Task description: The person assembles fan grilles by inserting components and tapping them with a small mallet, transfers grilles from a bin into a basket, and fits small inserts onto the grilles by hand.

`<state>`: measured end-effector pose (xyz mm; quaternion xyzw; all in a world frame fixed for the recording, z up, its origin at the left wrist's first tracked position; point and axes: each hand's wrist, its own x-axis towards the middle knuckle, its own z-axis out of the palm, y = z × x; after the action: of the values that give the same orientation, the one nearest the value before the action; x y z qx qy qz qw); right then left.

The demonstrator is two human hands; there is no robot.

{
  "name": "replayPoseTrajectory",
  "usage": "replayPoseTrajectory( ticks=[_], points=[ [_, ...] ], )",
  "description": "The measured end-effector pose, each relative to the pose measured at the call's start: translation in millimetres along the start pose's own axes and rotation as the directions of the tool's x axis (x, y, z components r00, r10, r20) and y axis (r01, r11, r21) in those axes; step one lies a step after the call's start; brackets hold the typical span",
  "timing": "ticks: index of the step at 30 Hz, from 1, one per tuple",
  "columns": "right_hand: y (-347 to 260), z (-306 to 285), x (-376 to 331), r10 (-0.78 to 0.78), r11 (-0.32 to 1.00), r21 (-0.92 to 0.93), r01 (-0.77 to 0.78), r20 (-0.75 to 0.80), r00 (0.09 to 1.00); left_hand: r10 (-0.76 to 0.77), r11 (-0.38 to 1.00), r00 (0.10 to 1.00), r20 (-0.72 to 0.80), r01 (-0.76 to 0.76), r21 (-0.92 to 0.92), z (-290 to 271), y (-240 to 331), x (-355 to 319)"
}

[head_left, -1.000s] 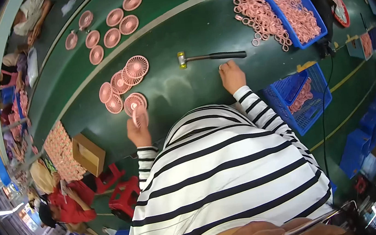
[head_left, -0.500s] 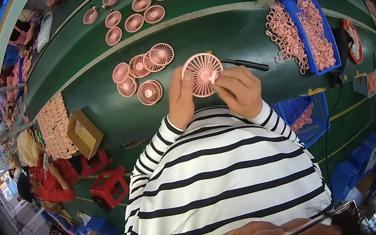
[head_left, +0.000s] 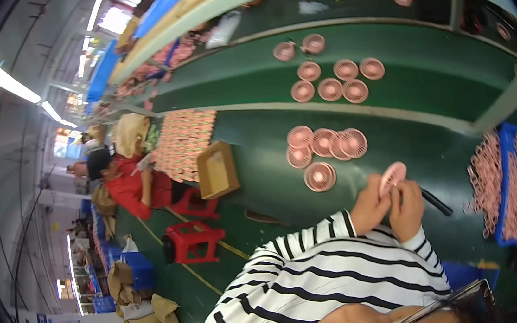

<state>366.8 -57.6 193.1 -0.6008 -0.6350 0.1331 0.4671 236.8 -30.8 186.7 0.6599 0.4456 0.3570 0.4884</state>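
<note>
A round pink fan grille point(head_left: 393, 175) is held up over the green bench, tilted so that it looks narrow. My left hand point(head_left: 367, 206) is closed on its left edge. Against the grille's lower right side, my right hand point(head_left: 407, 205) has its fingers curled and pressed together; what sits between them is hidden. On the bench just right of my hands lies a black stick-like tool point(head_left: 436, 202). Left of them are several pink grilles, some overlapping point(head_left: 352, 143), with a small stack point(head_left: 319, 177) nearest me.
A blue tray point(head_left: 514, 237) of small pink rings stands at the right, beside a loose ring heap point(head_left: 485, 183). More grilles point(head_left: 330, 89) lie beyond the bench's divider. At left are an open cardboard box point(head_left: 217, 169), a red stool point(head_left: 196, 242) and a person in red point(head_left: 127, 186).
The view has swung left, so the bench appears farther right. The grille has turned from facing me to nearly edge-on, and my right hand has shifted from its centre to its lower side.
</note>
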Motion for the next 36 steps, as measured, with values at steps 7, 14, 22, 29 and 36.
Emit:
replayPoseTrajectory(
  ticks=[7,14,22,29,36],
  points=[
    [7.1,-27.4,4.7,-0.242,0.937,-0.238,0.255,0.080,0.967,-0.174,0.791,0.953,0.246,0.284,-0.542,-5.4,15.0,8.5],
    [46.0,-30.1,-9.7,-0.176,0.984,0.027,0.175,0.213,0.961,-0.181,0.812,0.934,0.308,0.319,-0.488,9.0,-2.6,16.3],
    [62.7,-37.6,-39.8,0.135,0.967,0.174,-0.185,0.267,0.954,-0.172,0.985,0.885,0.432,0.157,0.072,3.9,-34.0,17.8],
    [167.3,-88.6,-88.5,0.516,0.734,-0.310,-0.605,-0.325,0.793,0.041,0.707,0.797,0.603,-0.450,0.546,9.5,-96.0,4.0],
    [241.2,-104.1,-107.5,0.537,0.521,-0.589,-0.618,-0.336,0.774,0.261,0.525,0.607,0.751,-0.742,0.417,55.4,-103.7,24.4]
  ],
)
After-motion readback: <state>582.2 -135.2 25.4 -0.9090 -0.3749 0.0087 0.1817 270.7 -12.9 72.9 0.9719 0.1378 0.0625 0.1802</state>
